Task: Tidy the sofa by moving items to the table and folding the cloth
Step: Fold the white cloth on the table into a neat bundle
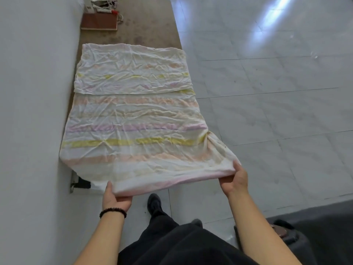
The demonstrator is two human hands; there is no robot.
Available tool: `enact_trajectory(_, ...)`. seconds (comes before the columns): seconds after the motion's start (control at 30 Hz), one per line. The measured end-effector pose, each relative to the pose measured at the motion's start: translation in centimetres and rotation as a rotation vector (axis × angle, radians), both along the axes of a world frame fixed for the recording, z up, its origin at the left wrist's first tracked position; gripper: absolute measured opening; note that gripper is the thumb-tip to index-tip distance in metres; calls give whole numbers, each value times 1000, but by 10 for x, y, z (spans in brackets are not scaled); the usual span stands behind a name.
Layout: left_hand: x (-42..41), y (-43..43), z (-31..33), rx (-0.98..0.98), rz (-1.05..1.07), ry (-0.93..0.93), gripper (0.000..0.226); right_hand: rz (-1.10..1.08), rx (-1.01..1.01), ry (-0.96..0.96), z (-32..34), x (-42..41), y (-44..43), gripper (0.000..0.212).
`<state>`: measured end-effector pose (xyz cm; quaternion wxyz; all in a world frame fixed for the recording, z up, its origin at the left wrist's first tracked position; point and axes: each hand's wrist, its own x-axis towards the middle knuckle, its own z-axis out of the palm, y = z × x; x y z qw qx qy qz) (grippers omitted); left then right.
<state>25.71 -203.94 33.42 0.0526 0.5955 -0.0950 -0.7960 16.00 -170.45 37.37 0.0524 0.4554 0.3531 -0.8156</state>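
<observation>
Striped cloth (131, 119) spread along desk (152, 22), far end folded back. Left hand (115, 197) and right hand (234, 180) pinch near edge corners; tiled floor (277, 92) open rightward.

This is a plain room indoors, maybe a home. It has a shiny white tile floor (267, 96) and a white wall (32, 88). A brown table (150, 22) stands against the wall

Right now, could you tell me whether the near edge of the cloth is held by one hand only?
No, the left hand and the right hand both grip the near edge of the cloth.
</observation>
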Motion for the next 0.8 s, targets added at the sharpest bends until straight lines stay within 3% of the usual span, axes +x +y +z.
enact_trajectory(0.1,24,9,15,-59,-4,37,29,-38,-21,9,4,17,19,36)
enact_trajectory(0.2,37,20,34,-140,40,89,9,70,-66,-132,5,32,31,26)
enact_trajectory(0.23,40,20,41,-163,55,122,12,116,-86,-148,6,34,34,27)
enact_trajectory(0.33,45,14,54,-264,85,201,65,133,-200,82,22,32,46,39)
enact_trajectory(0.37,45,15,64,-270,63,221,55,58,-253,183,29,29,52,42)
enact_trajectory(0.43,43,18,77,-274,83,214,9,-104,-332,294,40,26,60,48)
enact_trajectory(0.47,40,18,78,-296,101,192,18,-147,-369,301,38,26,61,48)
enact_trajectory(0.53,37,22,83,-328,88,165,25,-95,-409,190,23,29,50,48)
enact_trajectory(0.63,38,29,87,-357,28,177,27,176,-321,-80,7,34,16,39)
enact_trajectory(0.8,37,38,84,-361,-133,78,19,378,-213,-90,-4,28,-11,38)
